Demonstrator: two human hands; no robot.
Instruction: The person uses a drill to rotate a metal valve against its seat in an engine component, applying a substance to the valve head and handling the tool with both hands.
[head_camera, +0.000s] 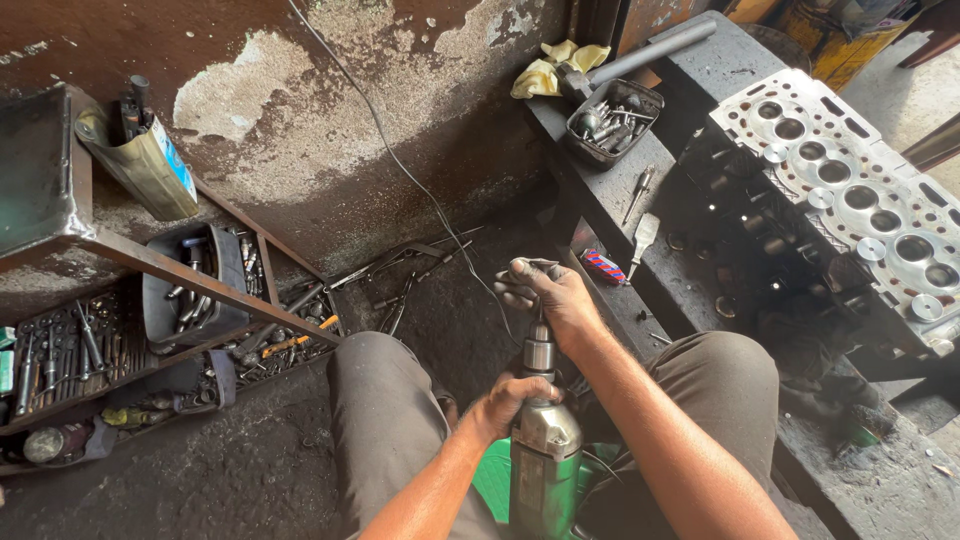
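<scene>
While left hand (505, 400) grips the drill (543, 440), right hand (550, 292) clasps its tip beside the bench edge (610, 300).

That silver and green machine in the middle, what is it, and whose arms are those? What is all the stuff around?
The picture comes from a camera worn on a person's head, looking down, so the arms are that person's own. They sit with grey trousered knees apart. The left hand grips the body of a silver and green electric drill. The right hand closes around the drill's front end, with a bit of dark cloth. At right, a dark workbench carries a big silvery metal engine part with round holes and a black tray of small metal pieces. At left, a rusty metal rack holds many tools.
</scene>
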